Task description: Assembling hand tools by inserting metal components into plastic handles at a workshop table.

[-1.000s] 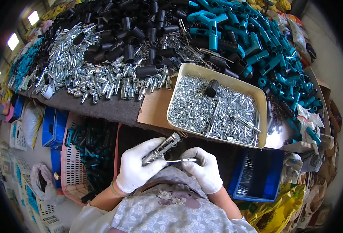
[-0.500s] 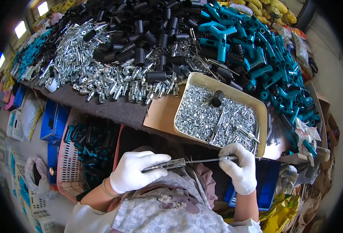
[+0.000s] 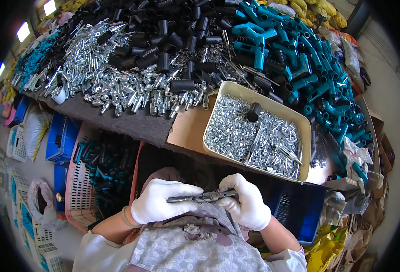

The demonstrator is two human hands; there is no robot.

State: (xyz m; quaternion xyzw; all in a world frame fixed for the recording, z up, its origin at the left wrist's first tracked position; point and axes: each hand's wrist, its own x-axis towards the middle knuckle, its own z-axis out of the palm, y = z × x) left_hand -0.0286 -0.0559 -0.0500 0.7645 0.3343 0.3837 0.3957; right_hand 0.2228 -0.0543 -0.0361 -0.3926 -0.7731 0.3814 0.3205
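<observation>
My left hand (image 3: 163, 202), in a white glove, is closed round one end of a slim slotted metal cylinder (image 3: 204, 196) held level before my apron. My right hand (image 3: 246, 202), gloved too, pinches the cylinder's right end between thumb and fingers. The thin rod seen before no longer shows. Just beyond the hands, at the table's front edge, stands a cream tray (image 3: 305, 156) holding several kinds of small metal pins and bits, with a short black tube (image 3: 254, 112) lying on them.
Silver metal fittings (image 3: 132, 90), black tubes (image 3: 163, 62) and teal gun-shaped housings (image 3: 256, 43) are heaped on the table. Below, a pink crate (image 3: 81, 181) of teal-and-black pieces stands at left, a blue bin (image 3: 311, 217) at right. Cardboard (image 3: 188, 129) lies beside the tray.
My right hand has moved left, up to the metal cylinder, and now grips its end. The thin rod that stretched between my hands is out of sight.
</observation>
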